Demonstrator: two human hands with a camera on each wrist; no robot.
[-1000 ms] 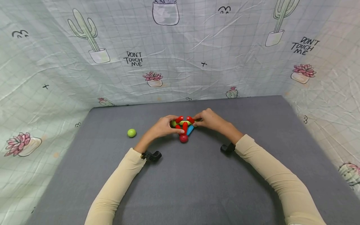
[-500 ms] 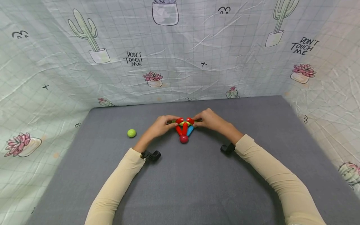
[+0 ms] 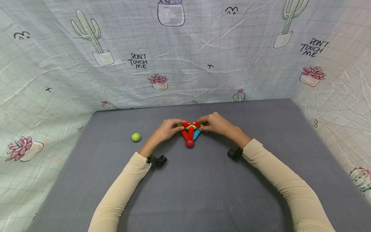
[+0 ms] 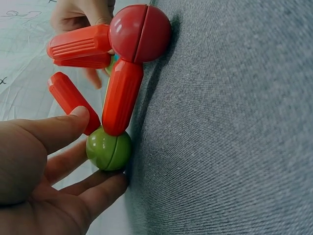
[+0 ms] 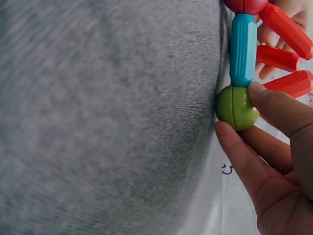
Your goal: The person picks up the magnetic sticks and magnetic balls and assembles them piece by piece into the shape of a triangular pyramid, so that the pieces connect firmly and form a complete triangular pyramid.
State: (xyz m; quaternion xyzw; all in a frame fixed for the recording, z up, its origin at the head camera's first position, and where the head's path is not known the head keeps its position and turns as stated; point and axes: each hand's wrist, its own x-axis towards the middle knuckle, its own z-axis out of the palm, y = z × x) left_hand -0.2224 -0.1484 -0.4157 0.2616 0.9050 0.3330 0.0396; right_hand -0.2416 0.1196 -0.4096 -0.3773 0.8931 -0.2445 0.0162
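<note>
A ball-and-rod building toy lies on the grey table between both hands. Its red ball (image 3: 189, 143) sits at the near end, where two red rods and a blue rod (image 5: 243, 49) meet. Across the back runs a yellow-green rod (image 3: 191, 127), with two more short red rods slanting above it. My left hand (image 3: 168, 129) holds the left corner; its fingers go round a green ball (image 4: 108, 152) while the thumb lies against a slanting red rod (image 4: 68, 93). At the right corner, my right hand (image 3: 215, 124) pinches another green ball (image 5: 232, 107).
A loose green ball (image 3: 136, 137) lies on the grey table (image 3: 191, 193), left of the left hand. Behind the table hangs a pale cloth (image 3: 185, 77) printed with cacti. Each wrist wears a black camera (image 3: 157, 160).
My left thumb has drawn back from near the red ball to the left corner, uncovering the left red rod. The right hand has stayed in place.
</note>
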